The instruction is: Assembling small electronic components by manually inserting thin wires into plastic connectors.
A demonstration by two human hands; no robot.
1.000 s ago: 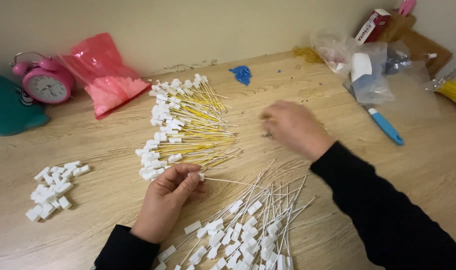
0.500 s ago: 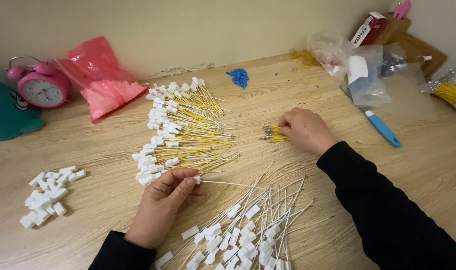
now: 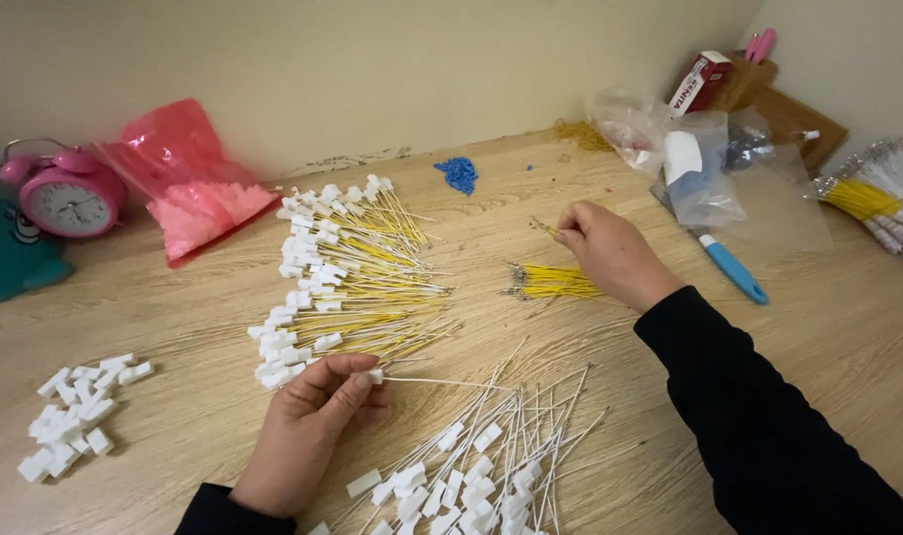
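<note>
Here, seen from above, a person works at a wooden worktop (image 3: 174, 327) spread with small wire parts. The left hand (image 3: 308, 436), near and left of centre, is closed in a pinch: thumb and fingers grip a small white plug (image 3: 375, 376) with a thin white wire (image 3: 441, 382) running right from it. The right hand (image 3: 615, 253), farther off and to the right, is also pinched, holding one thin yellow wire (image 3: 544, 227) lifted just above a small bundle of yellow wires (image 3: 555, 282) lying on the worktop. To do this well, it seems wise to keep the plug steady, opening toward the right, and bring the single wire over end first, without dragging others along. A heap of white plugged wires (image 3: 471, 466) lies near the left hand, rows of yellow wires with white plugs (image 3: 342, 287) lie beyond it, and loose white plugs (image 3: 75, 411) sit far left.
</note>
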